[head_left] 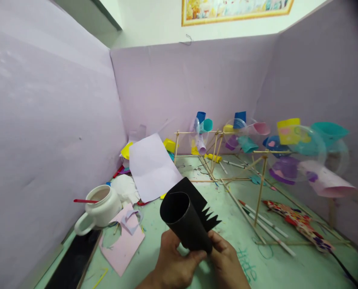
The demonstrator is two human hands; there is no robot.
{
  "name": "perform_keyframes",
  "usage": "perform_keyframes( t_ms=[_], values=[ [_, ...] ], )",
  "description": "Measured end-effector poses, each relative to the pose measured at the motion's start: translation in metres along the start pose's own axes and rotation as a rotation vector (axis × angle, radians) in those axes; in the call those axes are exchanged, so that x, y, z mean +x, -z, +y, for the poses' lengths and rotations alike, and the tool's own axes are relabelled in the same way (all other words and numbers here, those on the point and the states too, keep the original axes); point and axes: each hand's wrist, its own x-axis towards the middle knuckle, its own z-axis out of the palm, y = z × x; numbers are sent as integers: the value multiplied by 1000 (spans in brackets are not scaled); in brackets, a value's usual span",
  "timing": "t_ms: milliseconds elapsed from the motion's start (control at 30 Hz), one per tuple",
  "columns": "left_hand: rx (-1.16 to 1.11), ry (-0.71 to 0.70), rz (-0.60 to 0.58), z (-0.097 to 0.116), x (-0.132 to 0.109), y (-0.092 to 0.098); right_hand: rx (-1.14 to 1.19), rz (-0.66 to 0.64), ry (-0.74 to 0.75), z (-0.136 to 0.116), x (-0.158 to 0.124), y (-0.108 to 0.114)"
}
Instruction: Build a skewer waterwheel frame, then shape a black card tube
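Note:
A rolled tube of black paper tilts up in front of me, its open end facing up and to the left. My left hand grips the tube's lower end from the left, the thumb pressed across it. From the right, my right hand pinches the same lower end, its fingers partly hidden behind the paper. Just behind the tube shows a flat black paper piece with jagged, pointed cuts along its right edge; whether it is joined to the tube I cannot tell.
A white pot with a red stick stands left, beside pink paper scraps and a black board. A pale sheet lies behind. Right, a stick frame carries wheels with coloured paper cups; a patterned glue gun lies there.

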Motion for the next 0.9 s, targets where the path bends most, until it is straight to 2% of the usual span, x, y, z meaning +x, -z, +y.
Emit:
perform_keyframes(
  t_ms=[133,233,300,400,433,533,567,633,733,900],
  values=[
    [-41,0,-72,-16,0,1,1,-1,-6,-1,-1,1],
    [-90,12,-49,-19,3,10,30,12,-73,-7,-2,-1],
    [-189,-98,29,-11,9,24,54,48,-90,-11,-4,-2],
    [-390,-325,283,11,25,55,33,97,-67,-15,-5,2],
    [-442,-347,309,20,31,66,10,100,-57,-14,-5,5],
    [-353,-216,50,44,42,89,-89,69,-35,-11,-2,17],
    [-278,-164,-50,50,44,92,-129,43,-32,-9,-1,21],
    [-169,-71,-166,59,46,91,-216,-3,-13,-9,1,27],
    [-125,23,-191,63,48,78,-352,-15,66,-15,1,31],
    [-130,82,-114,57,52,61,-511,7,202,-25,-5,35]
  ],
)
